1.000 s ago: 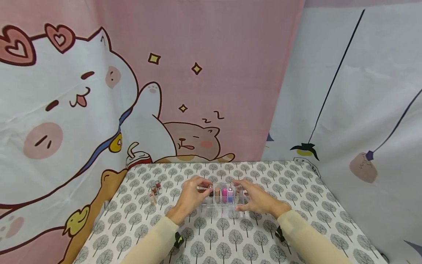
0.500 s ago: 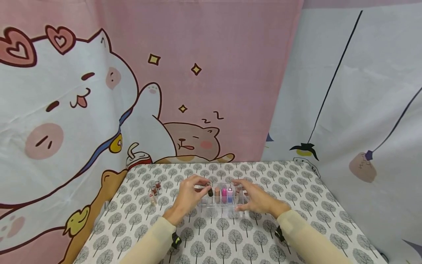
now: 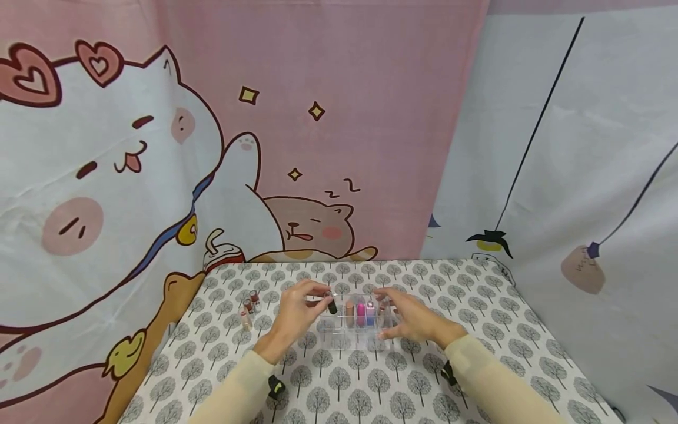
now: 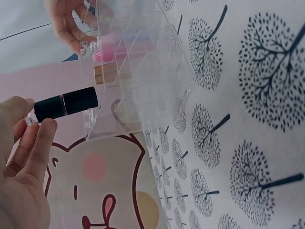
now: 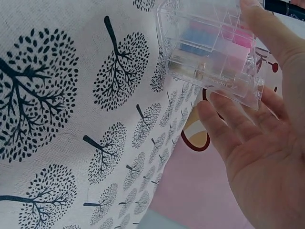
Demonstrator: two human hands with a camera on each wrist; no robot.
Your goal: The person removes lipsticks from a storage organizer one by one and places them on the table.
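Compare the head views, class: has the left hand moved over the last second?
Yes: the left hand has moved left, judged against the clear box; it now pinches the black tube farther left too.

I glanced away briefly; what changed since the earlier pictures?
The left hand, pinching the black tube, has lifted it leftward out of the clear case. The right hand stays at the case's right end; the three tubes on the cloth haven't moved.

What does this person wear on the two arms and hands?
Plain pale-yellow sleeves end near the wrists. The left hand and right hand are gloveless. A small black object shows beside each wrist; the left one bears a yellow-green mark.
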